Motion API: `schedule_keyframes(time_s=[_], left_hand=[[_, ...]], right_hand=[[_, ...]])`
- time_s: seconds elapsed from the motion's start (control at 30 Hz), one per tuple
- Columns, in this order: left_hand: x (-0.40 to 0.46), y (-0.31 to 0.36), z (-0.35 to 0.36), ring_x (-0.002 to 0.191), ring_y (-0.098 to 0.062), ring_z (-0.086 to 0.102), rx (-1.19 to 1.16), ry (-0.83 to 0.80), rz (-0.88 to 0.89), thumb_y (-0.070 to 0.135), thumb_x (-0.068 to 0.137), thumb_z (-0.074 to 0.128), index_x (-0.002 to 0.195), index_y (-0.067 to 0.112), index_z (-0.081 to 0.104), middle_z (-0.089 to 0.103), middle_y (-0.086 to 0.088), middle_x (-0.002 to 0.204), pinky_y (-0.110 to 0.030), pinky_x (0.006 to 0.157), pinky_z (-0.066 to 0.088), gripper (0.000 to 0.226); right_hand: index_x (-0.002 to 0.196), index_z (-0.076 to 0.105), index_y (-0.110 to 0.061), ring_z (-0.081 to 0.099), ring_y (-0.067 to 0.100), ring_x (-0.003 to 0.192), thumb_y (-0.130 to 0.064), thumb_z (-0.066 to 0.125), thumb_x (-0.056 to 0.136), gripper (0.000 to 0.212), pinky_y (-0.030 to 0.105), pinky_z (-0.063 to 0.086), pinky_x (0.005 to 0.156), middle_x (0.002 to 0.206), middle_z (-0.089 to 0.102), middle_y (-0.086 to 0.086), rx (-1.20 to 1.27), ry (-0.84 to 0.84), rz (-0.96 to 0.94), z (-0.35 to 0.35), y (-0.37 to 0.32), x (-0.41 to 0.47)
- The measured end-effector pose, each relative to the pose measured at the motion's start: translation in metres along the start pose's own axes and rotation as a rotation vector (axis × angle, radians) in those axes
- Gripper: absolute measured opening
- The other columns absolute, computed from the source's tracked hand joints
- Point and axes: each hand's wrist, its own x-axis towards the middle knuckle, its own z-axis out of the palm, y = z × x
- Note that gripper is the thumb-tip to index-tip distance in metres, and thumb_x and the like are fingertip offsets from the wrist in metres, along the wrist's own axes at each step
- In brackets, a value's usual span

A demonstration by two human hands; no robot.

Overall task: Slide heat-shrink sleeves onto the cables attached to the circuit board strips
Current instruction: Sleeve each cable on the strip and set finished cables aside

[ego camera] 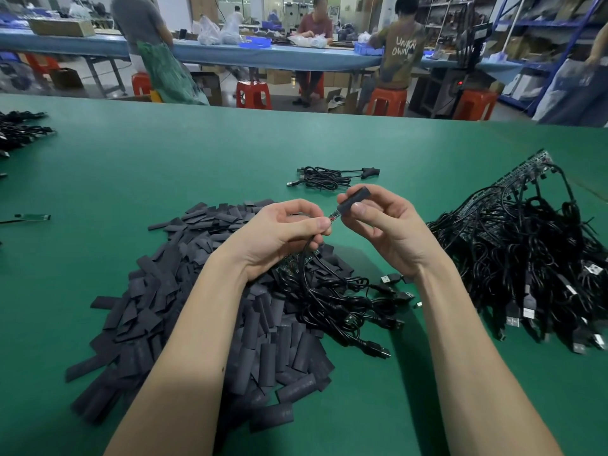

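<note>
Right hand (385, 225) pinches a black heat-shrink sleeve (354, 199) — its lower mouth meets the small circuit board strip (333, 216) pinched by the left hand (283, 232). Cable (307, 255) hangs below that pinch. Sleeve pile (204, 311) underneath; bare green table (197, 159) beyond.
</note>
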Motion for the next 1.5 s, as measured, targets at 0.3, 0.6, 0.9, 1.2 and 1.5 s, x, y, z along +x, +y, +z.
schedule_keyframes(time_s=[0.3,0.6,0.9,1.2,1.5], left_hand=[[0.001,0.001,-0.002,0.066,-0.014,0.064,0.094,-0.026,0.024,0.014,0.079,0.079,0.087,0.013,0.068,0.074,-0.013,0.087,-0.02,0.066,0.055,0.014],[0.013,-0.009,0.008,0.074,-0.019,0.075,0.519,0.158,0.269,0.028,0.08,0.082,0.089,0.026,0.07,0.077,-0.003,0.083,-0.027,0.075,0.059,0.015],[0.014,-0.014,0.012,0.071,-0.016,0.076,0.516,0.264,0.397,0.01,0.083,0.083,0.083,0.019,0.078,0.077,0.0,0.076,-0.019,0.069,0.057,0.01],[0.013,-0.014,0.011,0.071,-0.02,0.075,0.435,0.203,0.412,0.009,0.081,0.084,0.078,0.024,0.079,0.077,-0.005,0.077,-0.028,0.072,0.061,0.016],[0.013,-0.015,0.012,0.069,-0.025,0.076,0.325,0.202,0.4,0.008,0.08,0.085,0.087,0.016,0.071,0.077,-0.011,0.077,-0.029,0.068,0.061,0.017]], right_hand=[[0.098,0.069,-0.009,0.073,0.018,0.087,-0.001,0.066,0.083,0.017,0.025,0.057,0.081,0.099,0.076,0.011,-0.063,-0.082,0.129,0.001,-0.002,-0.001],[0.097,0.07,-0.001,0.071,0.018,0.079,-0.008,0.075,0.073,0.025,0.022,0.058,0.079,0.087,0.075,0.012,-0.049,0.169,0.117,-0.001,-0.003,0.005],[0.094,0.072,0.002,0.073,0.017,0.078,-0.008,0.076,0.075,0.021,0.017,0.058,0.074,0.089,0.076,0.011,0.115,0.282,0.197,-0.001,0.003,0.01],[0.088,0.079,-0.005,0.073,0.015,0.079,-0.01,0.076,0.076,0.013,0.016,0.058,0.073,0.093,0.076,0.011,0.096,0.225,0.23,-0.001,0.002,0.008],[0.085,0.08,-0.008,0.073,0.014,0.079,-0.011,0.074,0.077,0.01,0.017,0.057,0.075,0.091,0.076,0.01,0.062,0.154,0.21,0.001,0.003,0.006]])
